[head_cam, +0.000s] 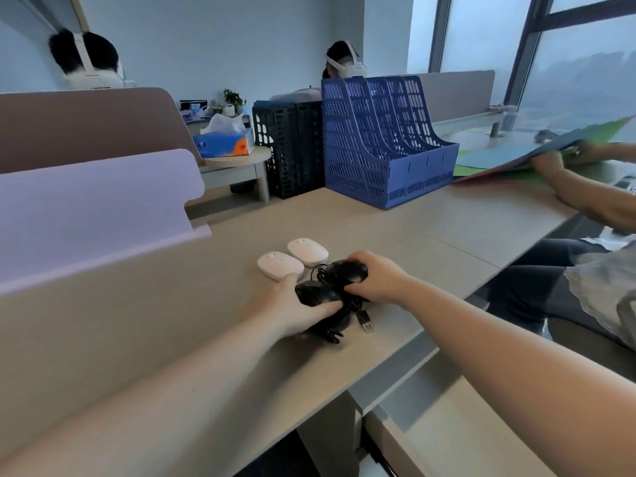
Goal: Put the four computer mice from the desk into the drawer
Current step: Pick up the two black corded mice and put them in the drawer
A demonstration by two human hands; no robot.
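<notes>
Wrapped left hand (292, 306) over the near black mouse (315, 293) and right hand (378, 280) over the far black mouse (346, 271), each clamped on its own mouse, both mice down on the desk (378, 228) and touching or nearly so. Found their black cables (330, 333) knotted in a loose heap between and under the palms, with a USB plug (367, 326) lying free just nearer, close to the desk's near edge. Judged the step in hand to be lifting the wired pair first. Judged it best to scoop the cable bundle into the palms before raising anything, lest the trailing plug drag, snag on the edge or tug one mouse from its grip. Judged a level, unhurried lift wise, cords kept clear of the neighbours. Left the near white mouse (280, 266) and the far white mouse (307, 252) untouched side by side, just left of and beyond the black pair, the left fingertips almost against the nearer one. Saw all four mice on the desk, none stowed. Noted a pale unit (447, 425) below the near edge; could not tell whether it was the drawer. Noted, farther off, a blue file rack (385, 149) and, at right, another person's arm (585, 197), well apart.
</notes>
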